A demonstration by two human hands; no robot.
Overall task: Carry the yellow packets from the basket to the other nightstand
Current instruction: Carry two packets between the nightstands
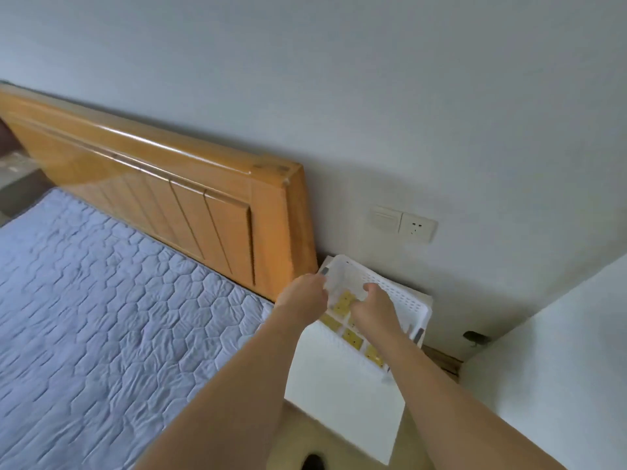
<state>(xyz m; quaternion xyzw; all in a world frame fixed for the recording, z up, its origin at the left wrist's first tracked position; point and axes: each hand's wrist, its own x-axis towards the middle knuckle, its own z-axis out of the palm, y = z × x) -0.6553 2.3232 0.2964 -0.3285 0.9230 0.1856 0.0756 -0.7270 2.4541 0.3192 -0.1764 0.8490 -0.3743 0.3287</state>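
A white perforated basket [400,293] stands on a white nightstand [342,395] beside the bed's headboard. Several yellow packets [343,304] lie in its bottom. My left hand [305,295] grips the basket's left rim near the headboard. My right hand [375,308] reaches down inside the basket with its fingers curled over the packets; whether it holds one is hidden by the hand itself. More yellow packets [353,338] show through the basket's near wall, between my two forearms.
A wooden headboard [190,198] and a bed with a blue quilted cover [101,300] fill the left. A light switch and socket [403,223] sit on the wall above the basket. A white wall corner [559,351] juts out at right.
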